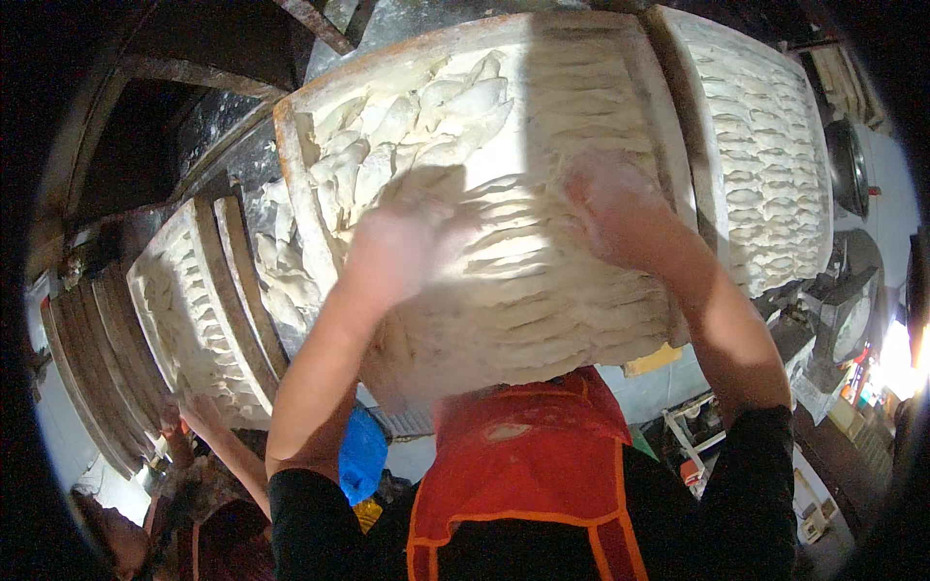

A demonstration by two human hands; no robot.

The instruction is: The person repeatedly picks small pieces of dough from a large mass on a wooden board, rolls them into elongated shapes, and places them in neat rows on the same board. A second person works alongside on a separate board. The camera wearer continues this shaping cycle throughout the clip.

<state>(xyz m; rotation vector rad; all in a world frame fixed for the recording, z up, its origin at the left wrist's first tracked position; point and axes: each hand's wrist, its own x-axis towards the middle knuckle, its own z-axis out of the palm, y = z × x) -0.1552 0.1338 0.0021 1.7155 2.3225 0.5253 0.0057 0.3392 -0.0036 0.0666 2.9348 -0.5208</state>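
Note:
Rows of pale, floury dough pieces point(508, 247) lie close together on a wooden tray point(290, 156) in front of me. A heap of loose dough pieces point(407, 116) fills the tray's far left part. My left hand point(399, 243) is over the left ends of the rows, near the heap, blurred, its fingers partly hidden. Over the right part of the same tray is my right hand point(607, 200), also blurred and whitened with flour. Whether either hand holds a dough piece cannot be seen.
Another tray with dough rows point(763, 160) stands at the right. To the left are loose dough pieces point(283, 276), a further dough tray point(167, 305) and stacked wooden trays point(109, 370). A co-worker's hand point(200, 414) is at the lower left, by that tray. A blue plastic bag point(362, 454) hangs below.

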